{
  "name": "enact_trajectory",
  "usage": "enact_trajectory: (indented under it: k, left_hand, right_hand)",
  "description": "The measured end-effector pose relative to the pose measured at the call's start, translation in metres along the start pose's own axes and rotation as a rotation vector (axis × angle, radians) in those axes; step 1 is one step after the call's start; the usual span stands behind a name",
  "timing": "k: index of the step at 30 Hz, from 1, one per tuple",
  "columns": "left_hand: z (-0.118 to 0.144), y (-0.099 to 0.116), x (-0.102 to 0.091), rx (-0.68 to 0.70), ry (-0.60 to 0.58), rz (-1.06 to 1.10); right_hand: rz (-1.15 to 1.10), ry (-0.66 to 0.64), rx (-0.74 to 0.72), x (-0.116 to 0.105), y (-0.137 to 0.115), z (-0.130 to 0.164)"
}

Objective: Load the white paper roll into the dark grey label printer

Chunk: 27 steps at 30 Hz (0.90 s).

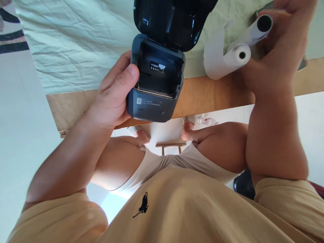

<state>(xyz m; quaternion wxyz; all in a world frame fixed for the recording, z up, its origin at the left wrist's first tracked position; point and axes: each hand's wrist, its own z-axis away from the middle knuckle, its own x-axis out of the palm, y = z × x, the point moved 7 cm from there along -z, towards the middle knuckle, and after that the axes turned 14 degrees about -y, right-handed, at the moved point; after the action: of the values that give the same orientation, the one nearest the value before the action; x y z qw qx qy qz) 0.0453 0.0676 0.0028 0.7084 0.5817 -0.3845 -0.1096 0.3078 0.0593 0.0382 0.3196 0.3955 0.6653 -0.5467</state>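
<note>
Item one: a dark portable printer (154, 79), held over the front edge of the surface (212, 92), its lid (172, 20) swung up and back, its bay bare of paper. This is your landmark.

Item two: your left hand (115, 86), closed around the printer's left side, thumb over the rim, fingers mostly behind the casing. The side hold seems chosen to leave the mouth of the bay uncovered and turned toward you, with the lid free to stand open.

Item three: a white paper roll (235, 58), narrow core, to the right of the printer; its loose tail (214, 60) curls on the side nearer the printer.

Item four: a second roll (249, 35), dark opening at its end, just beyond the first as seen from the printer.

Item five: your right hand (280, 50), farther right of the printer, partly curled behind both rolls; whether it grips them or merely rests against them, you cannot tell from this angle.

Item six: a pale green cloth (83, 44), wrinkled, spread left of and beyond the printer, presumably as a cover for the wood.
</note>
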Motion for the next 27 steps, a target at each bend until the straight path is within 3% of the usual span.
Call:
enact_trajectory:
  k: [5, 6, 9, 12, 19, 24, 27]
  left_hand:
    - [-0.001, -0.001, -0.001, 0.000, 0.013, 0.015]
    - [-0.002, -0.001, -0.001, 0.000, 0.014, 0.018]
    - [-0.002, -0.003, -0.002, -0.022, 0.016, 0.024]
    - [-0.001, -0.004, -0.004, -0.028, 0.027, 0.011]
    - [-0.002, -0.003, -0.004, 0.007, -0.016, -0.009]
    - [-0.004, -0.006, -0.003, 0.005, -0.038, -0.025]
    - [-0.004, -0.007, -0.002, 0.002, -0.043, -0.034]
  right_hand:
    - [-0.172, 0.302, -0.157, -0.029, -0.019, 0.015]
    - [-0.158, 0.276, -0.170, -0.028, -0.027, 0.017]
    - [-0.096, 0.025, -0.126, -0.009, -0.047, 0.020]
    - [-0.046, -0.106, -0.087, 0.003, -0.055, 0.023]
    - [-0.093, -0.164, -0.022, 0.016, -0.056, 0.023]
    - [-0.048, -0.319, -0.144, 0.034, -0.086, 0.025]
    - [0.007, -0.368, -0.173, 0.043, -0.092, 0.023]
